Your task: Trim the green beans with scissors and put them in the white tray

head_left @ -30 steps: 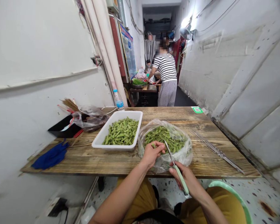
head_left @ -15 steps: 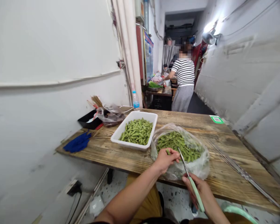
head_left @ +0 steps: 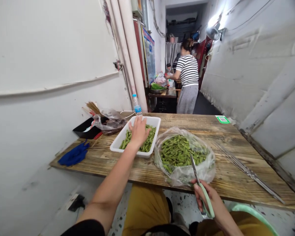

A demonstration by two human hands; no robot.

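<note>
My left hand [head_left: 139,132] is over the white plastic tub [head_left: 131,153], fingers spread above the green edamame pods [head_left: 150,139] in it. Whether the palm touches the pods I cannot tell. In my right hand [head_left: 208,195] is a pair of scissors [head_left: 196,173] with pale green handles, blades pointing up and away. Their tips reach over a clear plastic bag [head_left: 184,175], which lies open with a heap of edamame pods [head_left: 177,151] inside.
Metal skewers [head_left: 248,172] lie along the table's right side. A blue glove [head_left: 75,153], a black tray [head_left: 85,130], a bundled plastic bag [head_left: 113,122] and a water bottle [head_left: 137,105] are at the left. Farther back, a person in a striped shirt [head_left: 188,70] stands at another table.
My left hand has moved from the scissors tips over the bag, leftward and away, to the white tub, and its fingers have spread. The right hand still holds the scissors near the bag.
</note>
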